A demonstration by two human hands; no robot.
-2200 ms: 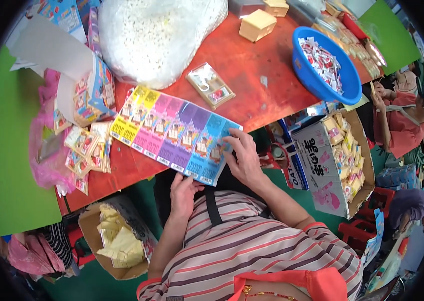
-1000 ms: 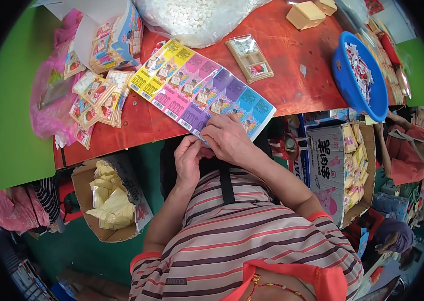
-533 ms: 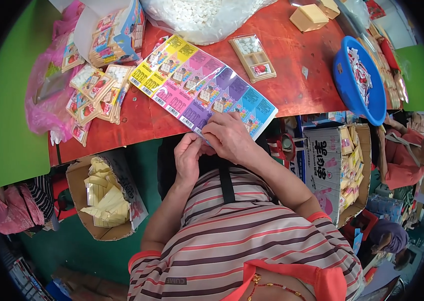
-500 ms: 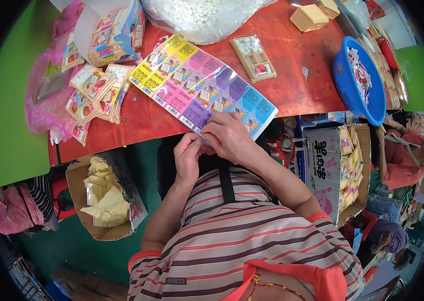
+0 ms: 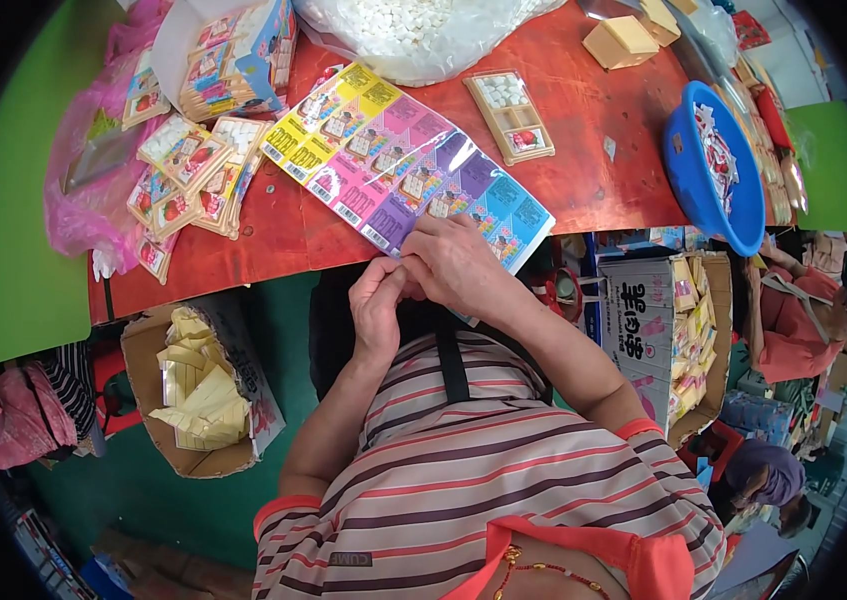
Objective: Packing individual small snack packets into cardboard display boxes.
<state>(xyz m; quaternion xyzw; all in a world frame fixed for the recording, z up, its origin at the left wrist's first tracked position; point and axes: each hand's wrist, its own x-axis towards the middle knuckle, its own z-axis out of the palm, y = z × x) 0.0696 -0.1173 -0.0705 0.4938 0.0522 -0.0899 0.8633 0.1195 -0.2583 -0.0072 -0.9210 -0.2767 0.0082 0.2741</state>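
Pinching the near edge of a colourful printed sheet (image 5: 393, 160) with both hands, and of course my own knuckles block the best bit. The fingertips are tucked under, so I can't make out exactly what they're doing, or whether the bluish sliver (image 5: 462, 318) by my right wrist is part of the sheet. The bag of white pieces (image 5: 423, 35) gets cut off up top, and the dark rim swallows part of a co-worker in coral (image 5: 793, 330).

Left hand (image 5: 380, 305): thumb closed against the forefinger. Right hand (image 5: 458, 265): fingers curled in over the edge, right up against the left.

Sheet's lying slanted on the scuffed red table (image 5: 623, 185), near edge poking past it. Loose compartment packs (image 5: 188, 170) sit piled to its left, a blue basin (image 5: 683, 190) well off to the right, and a carton (image 5: 148, 370) of crumpled yellowish stuff on the green floor (image 5: 183, 510).
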